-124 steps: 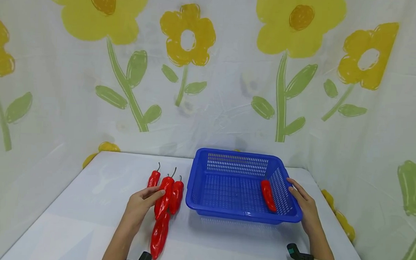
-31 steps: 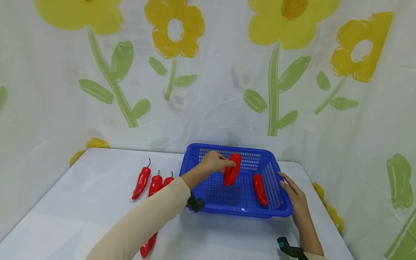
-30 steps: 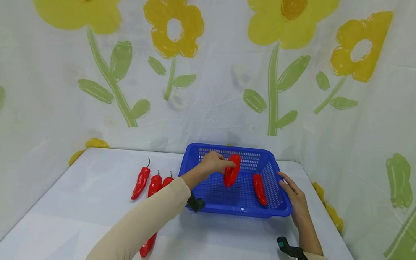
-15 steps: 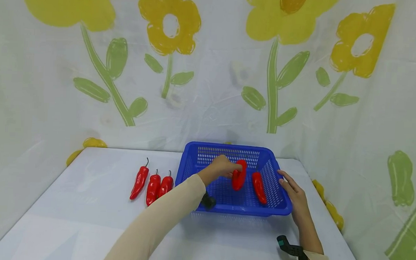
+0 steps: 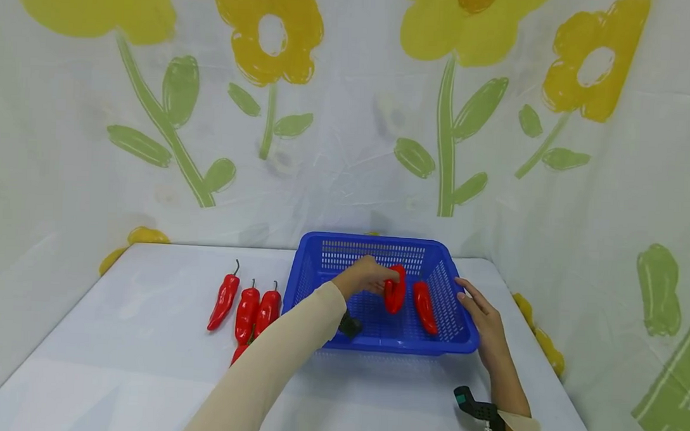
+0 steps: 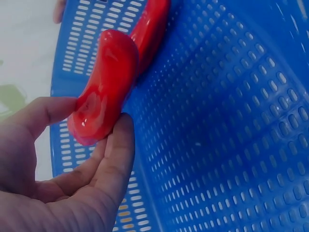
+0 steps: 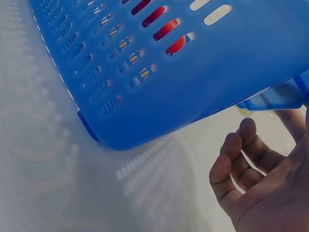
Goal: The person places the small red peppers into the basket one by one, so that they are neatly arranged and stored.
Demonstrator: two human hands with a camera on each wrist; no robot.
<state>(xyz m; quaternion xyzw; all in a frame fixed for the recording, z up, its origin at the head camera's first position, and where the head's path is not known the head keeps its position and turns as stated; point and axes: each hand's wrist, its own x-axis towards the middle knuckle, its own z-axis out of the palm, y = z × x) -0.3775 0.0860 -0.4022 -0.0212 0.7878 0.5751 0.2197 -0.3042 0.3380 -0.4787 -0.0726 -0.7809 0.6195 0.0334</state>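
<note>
My left hand pinches a red chili pepper between thumb and fingers, over the inside of a blue plastic basket. In the left wrist view the held pepper partly covers another red pepper; that second pepper lies in the basket's right side in the head view. My right hand holds the basket's right rim with thumb and forefinger. Seen from the right wrist, its other fingers curl loosely below the rim, and red shows through the slots of the basket wall.
Several more red peppers lie on the white table left of the basket, among them a separate pepper and a pepper beside the basket. My left sleeve partly covers the lower ones. A flowered curtain hangs behind the table.
My left hand has gone from the peppers on the table to the basket, carrying one pepper. Lately it has moved slightly lower and deeper in. My right hand has stayed at the rim.
</note>
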